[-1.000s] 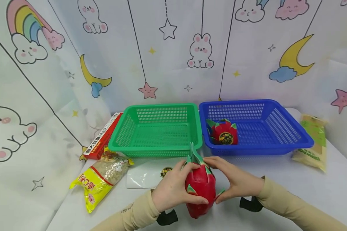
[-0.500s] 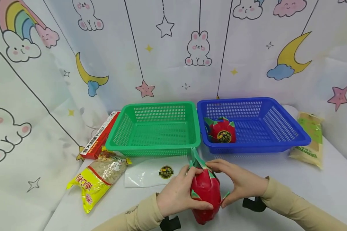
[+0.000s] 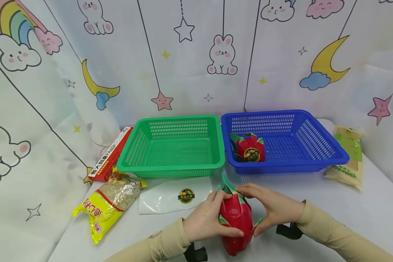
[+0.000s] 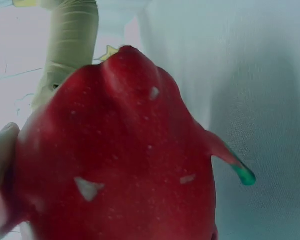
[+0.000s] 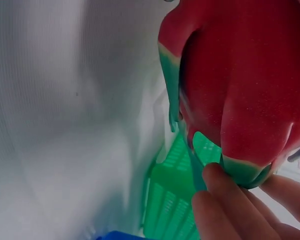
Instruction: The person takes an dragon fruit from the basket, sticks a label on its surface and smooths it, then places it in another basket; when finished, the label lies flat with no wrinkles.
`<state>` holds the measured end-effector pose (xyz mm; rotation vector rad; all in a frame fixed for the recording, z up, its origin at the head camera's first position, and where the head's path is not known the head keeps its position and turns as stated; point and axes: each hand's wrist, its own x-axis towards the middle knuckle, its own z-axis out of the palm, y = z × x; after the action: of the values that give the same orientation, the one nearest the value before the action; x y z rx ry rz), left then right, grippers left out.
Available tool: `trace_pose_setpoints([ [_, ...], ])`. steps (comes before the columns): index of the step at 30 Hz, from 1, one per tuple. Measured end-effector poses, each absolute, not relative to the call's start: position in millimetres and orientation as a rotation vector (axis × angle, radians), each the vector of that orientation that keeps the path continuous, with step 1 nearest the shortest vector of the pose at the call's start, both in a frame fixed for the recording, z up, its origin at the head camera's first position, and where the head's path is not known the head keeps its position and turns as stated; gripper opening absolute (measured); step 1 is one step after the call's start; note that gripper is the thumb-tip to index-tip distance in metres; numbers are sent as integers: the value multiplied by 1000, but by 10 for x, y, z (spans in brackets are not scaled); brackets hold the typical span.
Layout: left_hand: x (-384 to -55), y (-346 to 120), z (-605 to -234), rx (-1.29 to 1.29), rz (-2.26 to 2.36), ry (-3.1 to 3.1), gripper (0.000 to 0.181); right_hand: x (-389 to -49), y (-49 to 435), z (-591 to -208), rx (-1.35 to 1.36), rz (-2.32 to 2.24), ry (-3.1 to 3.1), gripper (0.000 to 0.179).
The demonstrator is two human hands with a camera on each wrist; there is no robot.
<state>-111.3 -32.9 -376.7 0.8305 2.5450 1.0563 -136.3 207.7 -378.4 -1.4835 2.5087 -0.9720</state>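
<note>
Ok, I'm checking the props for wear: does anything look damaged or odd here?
Yes: the held dragon fruit has pale patches on its body in the left wrist view. They look odd because they interrupt the red surface, possibly scuffs.

The head view is bright, wrist views dimmer.

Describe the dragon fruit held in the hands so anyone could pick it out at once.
Start at the blue basket, then come towards the camera over the white table. Between the left hand and the right hand is the held dragon fruit, red with green-tipped leaves. The similar fruit in the basket shows a round black label; this one shows none.
</note>
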Motion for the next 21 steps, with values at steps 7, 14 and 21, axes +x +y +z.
trace_pose_setpoints([
  [7, -1283, -279, -3829, 733, 1190, 2423, 73, -1552, 2129, -3829, -1412, -926, 2529, 94],
  [14, -1473, -266, -3876, 680, 1302, 2359, 72, -1732, 2130, -3762, -1321, -909, 2546, 92],
  [21, -1599, -281, -3949, 613, 1372, 2293, 73, -1814, 2143, -3742, -1226, -920, 2542, 86],
])
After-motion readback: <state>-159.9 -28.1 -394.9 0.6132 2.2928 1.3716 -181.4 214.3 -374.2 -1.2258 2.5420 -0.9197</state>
